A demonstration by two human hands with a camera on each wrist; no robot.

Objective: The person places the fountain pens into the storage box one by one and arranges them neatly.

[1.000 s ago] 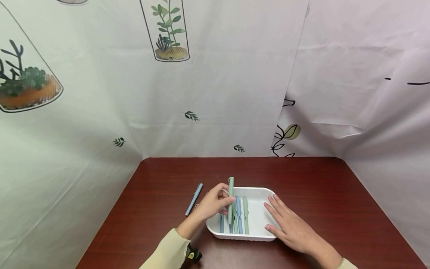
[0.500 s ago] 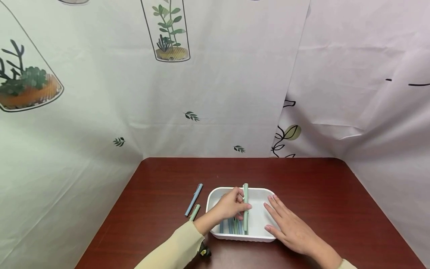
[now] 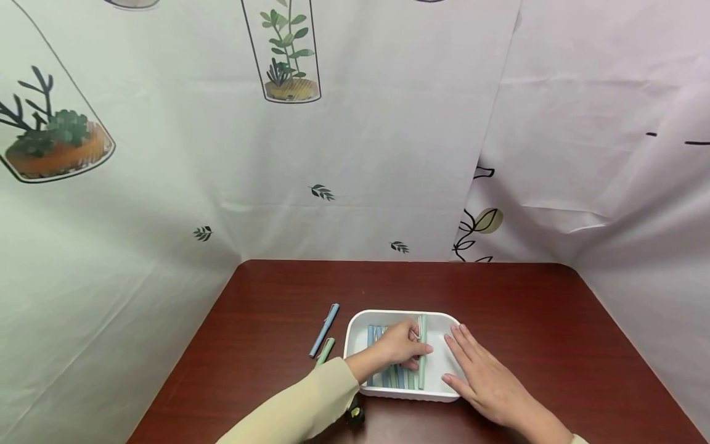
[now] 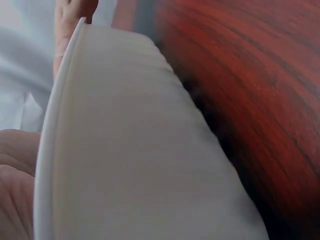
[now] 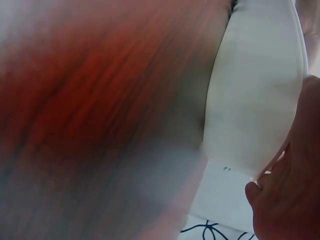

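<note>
My left hand (image 3: 398,345) pinches a light green pen (image 3: 422,373) between thumb and fingers, inside a white tray (image 3: 442,364). The pen stands nearly parallel to a row of blue and green pens, among them a blue pen (image 3: 370,361), partly hidden under that hand. Straight fingers of my right hand (image 3: 488,382) rest on the tray's right rim. The left wrist view is mostly filled by the tray's outer wall (image 4: 130,135), with part of the left hand (image 4: 17,185) at its edge. In the right wrist view, the right hand (image 5: 295,185) lies along the rim.
Left of the tray, a blue pen (image 3: 324,330) and a green pen (image 3: 325,351) lie on the dark red table (image 3: 266,320); the sleeve partly covers the green one. A patterned white cloth (image 3: 360,154) hangs behind the table.
My left hand has carried the light green pen rightward and lowered it into the tray, right of the other pens. The right hand keeps its place at the rim.
</note>
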